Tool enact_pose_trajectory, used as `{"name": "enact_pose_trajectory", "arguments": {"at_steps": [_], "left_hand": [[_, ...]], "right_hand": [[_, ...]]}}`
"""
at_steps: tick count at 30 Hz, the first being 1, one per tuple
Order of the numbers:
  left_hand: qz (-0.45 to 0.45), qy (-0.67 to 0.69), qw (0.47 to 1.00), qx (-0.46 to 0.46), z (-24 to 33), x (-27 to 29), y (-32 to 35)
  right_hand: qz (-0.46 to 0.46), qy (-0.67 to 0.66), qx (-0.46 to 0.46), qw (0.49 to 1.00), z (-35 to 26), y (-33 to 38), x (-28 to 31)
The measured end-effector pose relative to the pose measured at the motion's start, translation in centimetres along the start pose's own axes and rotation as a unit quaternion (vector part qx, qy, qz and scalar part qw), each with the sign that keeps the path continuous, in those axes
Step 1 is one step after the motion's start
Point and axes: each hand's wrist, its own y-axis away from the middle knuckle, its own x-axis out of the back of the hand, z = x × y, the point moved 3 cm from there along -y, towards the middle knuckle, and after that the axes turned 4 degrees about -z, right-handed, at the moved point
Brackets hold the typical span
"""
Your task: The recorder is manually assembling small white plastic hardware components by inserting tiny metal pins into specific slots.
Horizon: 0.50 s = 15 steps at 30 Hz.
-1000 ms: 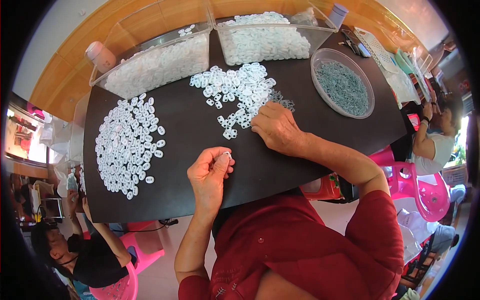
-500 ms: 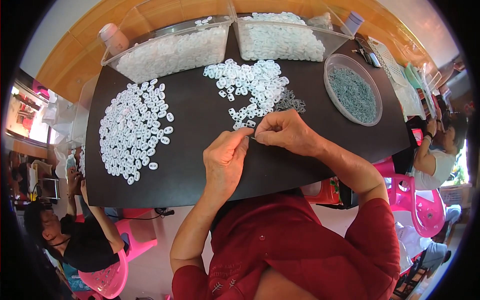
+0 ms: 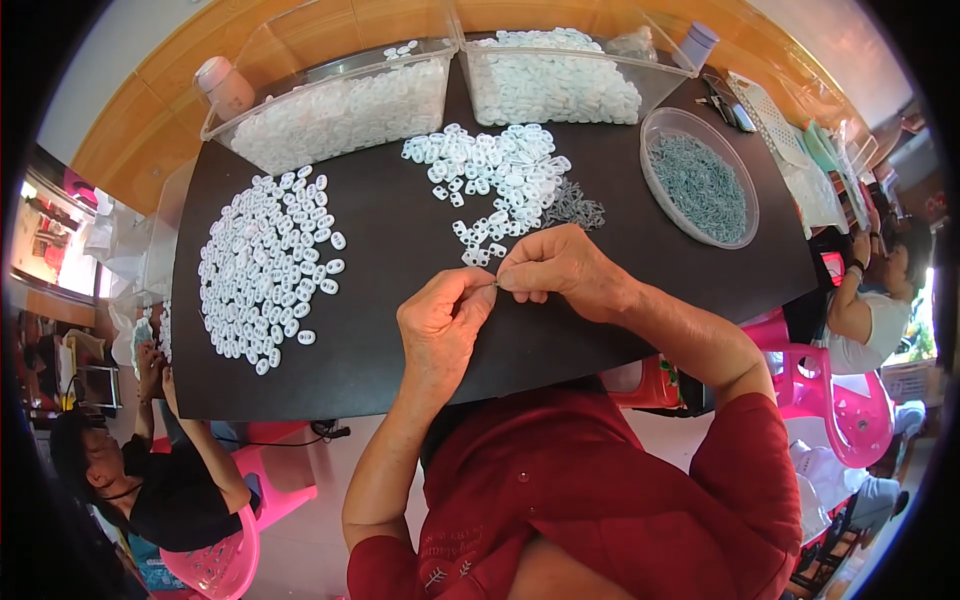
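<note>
Left hand (image 3: 437, 325), right hand (image 3: 563, 270): fingers pinching one tiny part (image 3: 495, 284) between them, over dark surface (image 3: 375, 250). White ovals (image 3: 262, 268), left: apparently done. Loose white pieces (image 3: 512, 175), grey pins (image 3: 574, 208): seemingly remaining.

Your left hand (image 3: 438, 325) and right hand (image 3: 572, 275) come together at mid-scene, fingertips nearly meeting, each thumb and forefinger closed in a fine pinch. Your bare left forearm (image 3: 393, 455) climbs steeply from the near side, while your bare right forearm (image 3: 690, 332) slants in from the right, elbow bent and held wide. Your right hand sits slightly farther off, knuckles arched, its remaining fingers curled beneath.
</note>
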Motion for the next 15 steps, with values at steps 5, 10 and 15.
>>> {"name": "enact_pose_trajectory", "arguments": {"at_steps": [5, 10, 15], "left_hand": [[-0.014, 0.171, 0.974, 0.145, 0.21, 0.12, 0.10], [-0.010, 0.255, 0.941, 0.223, 0.07, -0.14, -0.16], [-0.002, 0.328, 0.909, 0.257, -0.38, -0.45, -0.54]], "right_hand": [[0.011, 0.026, 0.032, 0.999, -0.24, 0.50, -0.38], [0.038, 0.064, 0.114, 0.991, -0.39, 0.72, -0.91], [0.088, 0.111, 0.135, 0.981, -0.60, 0.69, -1.08]]}}
